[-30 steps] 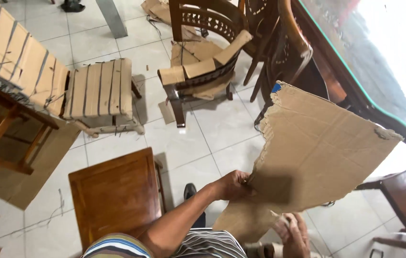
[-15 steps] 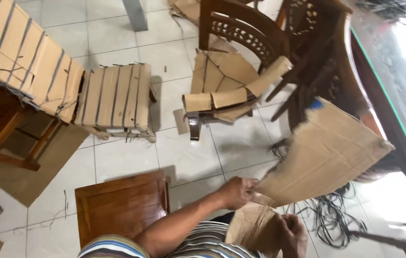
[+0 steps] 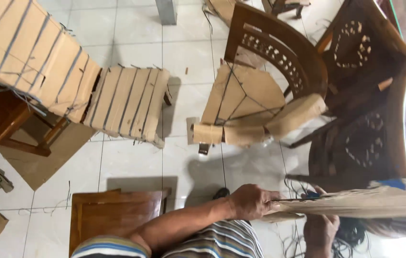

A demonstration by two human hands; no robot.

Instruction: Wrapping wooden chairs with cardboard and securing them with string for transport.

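My left hand [image 3: 250,201] grips the near edge of a torn brown cardboard sheet [image 3: 365,203], which now lies almost flat and edge-on, stretching to the right. My right hand [image 3: 321,230] is under the sheet near its lower edge, fingers up against it. A blue patch [image 3: 394,183] shows on the sheet's far corner. Right in front of me stands a small wooden table [image 3: 112,215].
A dark carved wooden chair [image 3: 270,62] with cardboard tied on its seat and arm stands ahead. More carved chairs [image 3: 365,95] are stacked at right. Cardboard-wrapped furniture [image 3: 126,102] bound with cord sits at left. Black cords [image 3: 351,234] lie on the white tiled floor.
The cardboard sheet has tipped from upright and facing me to nearly horizontal. My view has swung down and left, bringing the chairs closer. Both hands have stayed on the sheet.
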